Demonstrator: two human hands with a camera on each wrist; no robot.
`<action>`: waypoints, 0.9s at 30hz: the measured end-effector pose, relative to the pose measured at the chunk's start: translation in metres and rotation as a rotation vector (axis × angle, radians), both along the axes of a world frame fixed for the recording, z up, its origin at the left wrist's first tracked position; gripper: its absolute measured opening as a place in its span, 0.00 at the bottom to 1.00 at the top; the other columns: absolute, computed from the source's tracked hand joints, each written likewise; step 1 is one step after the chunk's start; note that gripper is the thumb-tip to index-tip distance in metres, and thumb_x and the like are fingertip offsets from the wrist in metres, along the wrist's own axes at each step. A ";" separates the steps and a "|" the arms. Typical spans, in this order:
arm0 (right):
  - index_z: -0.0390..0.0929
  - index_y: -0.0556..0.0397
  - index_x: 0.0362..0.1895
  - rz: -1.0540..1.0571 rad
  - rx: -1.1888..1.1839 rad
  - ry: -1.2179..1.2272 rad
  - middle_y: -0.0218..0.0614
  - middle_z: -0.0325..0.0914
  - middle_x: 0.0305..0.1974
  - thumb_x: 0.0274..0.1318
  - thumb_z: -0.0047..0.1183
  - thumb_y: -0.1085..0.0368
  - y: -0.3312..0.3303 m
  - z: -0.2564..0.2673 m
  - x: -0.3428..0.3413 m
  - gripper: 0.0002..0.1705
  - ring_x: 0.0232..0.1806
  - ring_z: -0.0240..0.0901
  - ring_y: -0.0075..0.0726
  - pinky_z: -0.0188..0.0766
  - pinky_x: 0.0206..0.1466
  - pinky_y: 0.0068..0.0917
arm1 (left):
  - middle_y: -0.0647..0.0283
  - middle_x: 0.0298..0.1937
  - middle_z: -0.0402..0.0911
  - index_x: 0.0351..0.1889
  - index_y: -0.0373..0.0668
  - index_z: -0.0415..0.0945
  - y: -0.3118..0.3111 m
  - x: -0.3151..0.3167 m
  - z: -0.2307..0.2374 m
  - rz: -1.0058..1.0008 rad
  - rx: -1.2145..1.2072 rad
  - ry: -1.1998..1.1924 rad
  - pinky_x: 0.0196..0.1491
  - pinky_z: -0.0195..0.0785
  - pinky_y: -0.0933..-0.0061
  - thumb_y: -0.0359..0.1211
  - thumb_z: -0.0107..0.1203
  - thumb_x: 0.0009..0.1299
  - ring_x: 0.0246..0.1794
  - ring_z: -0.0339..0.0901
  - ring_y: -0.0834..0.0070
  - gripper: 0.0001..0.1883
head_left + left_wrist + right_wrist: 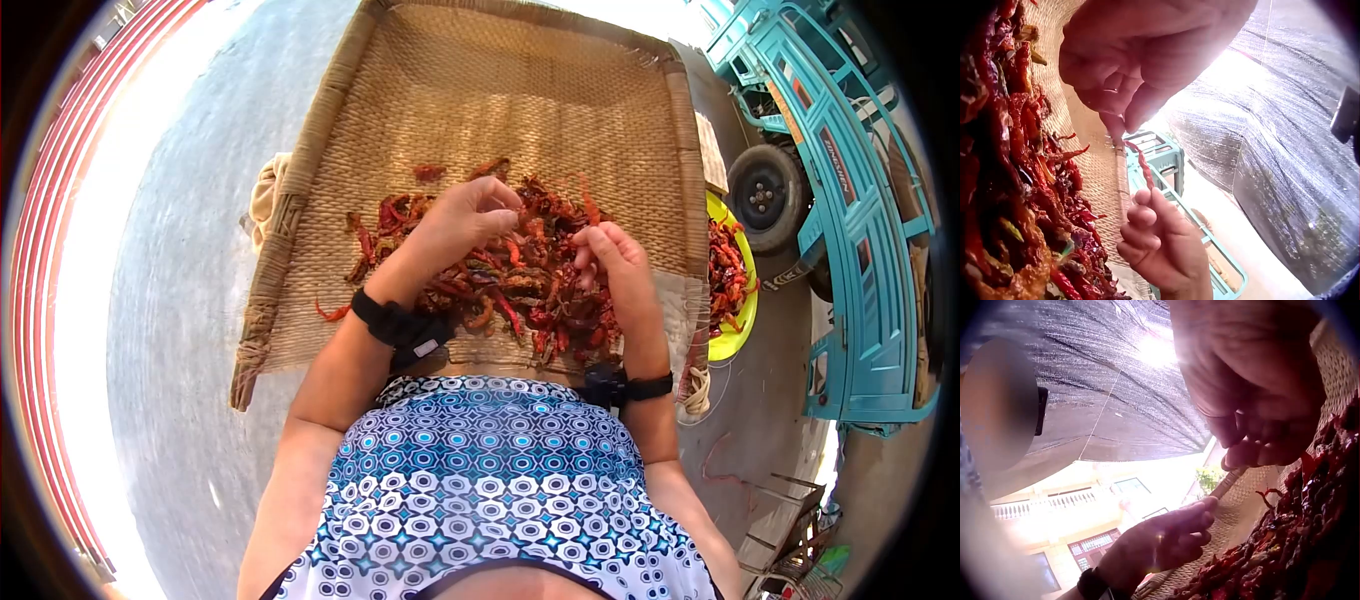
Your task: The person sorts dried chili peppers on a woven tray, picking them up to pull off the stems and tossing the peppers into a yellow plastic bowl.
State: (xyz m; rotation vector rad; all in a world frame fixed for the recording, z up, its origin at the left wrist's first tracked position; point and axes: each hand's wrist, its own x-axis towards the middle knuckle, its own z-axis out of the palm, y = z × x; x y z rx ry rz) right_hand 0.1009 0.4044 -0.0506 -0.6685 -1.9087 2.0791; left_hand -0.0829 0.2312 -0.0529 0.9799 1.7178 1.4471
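Red chilli [591, 208], pinched in the right hand [619, 262], could tear if squeezed too hard; whether the curled left hand [466, 222] holds anything, I cannot tell.

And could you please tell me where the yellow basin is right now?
In the head view, the yellow basin sits on the right, beside the woven tray and just below the black wheel.

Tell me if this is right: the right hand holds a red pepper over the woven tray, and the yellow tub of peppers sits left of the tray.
Wrong side: the head view shows the yellow tub of peppers right of the woven tray. The rest stands: the right hand holds a red pepper over the tray.
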 end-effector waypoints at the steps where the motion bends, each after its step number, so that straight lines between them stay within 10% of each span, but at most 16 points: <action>1: 0.79 0.53 0.41 -0.115 -0.018 0.064 0.27 0.77 0.26 0.71 0.47 0.57 0.005 0.005 0.003 0.14 0.22 0.70 0.19 0.69 0.26 0.18 | 0.69 0.30 0.79 0.45 0.38 0.75 -0.002 -0.004 -0.002 0.031 -0.003 0.062 0.32 0.67 0.82 0.32 0.57 0.71 0.32 0.74 0.86 0.09; 7: 0.75 0.51 0.51 -0.542 -0.437 0.617 0.27 0.77 0.34 0.73 0.44 0.55 0.066 0.007 0.032 0.16 0.29 0.69 0.22 0.69 0.33 0.21 | 0.56 0.39 0.81 0.37 0.43 0.79 -0.015 -0.012 -0.019 0.146 -0.242 0.636 0.45 0.70 0.56 0.33 0.60 0.61 0.43 0.78 0.56 0.08; 17: 0.75 0.51 0.50 0.087 -0.087 -0.010 0.29 0.79 0.37 0.68 0.52 0.61 0.007 -0.001 -0.001 0.12 0.32 0.74 0.21 0.70 0.31 0.18 | 0.56 0.38 0.79 0.40 0.40 0.80 -0.016 -0.002 -0.003 0.057 -0.276 0.590 0.43 0.72 0.65 0.29 0.59 0.62 0.40 0.79 0.63 0.09; 27: 0.77 0.55 0.39 0.134 0.436 -0.121 0.31 0.81 0.29 0.64 0.55 0.58 -0.035 0.001 -0.031 0.13 0.26 0.75 0.20 0.71 0.30 0.22 | 0.63 0.31 0.81 0.41 0.36 0.79 -0.008 0.006 0.010 -0.152 -0.073 0.229 0.34 0.69 0.74 0.31 0.58 0.68 0.31 0.77 0.79 0.08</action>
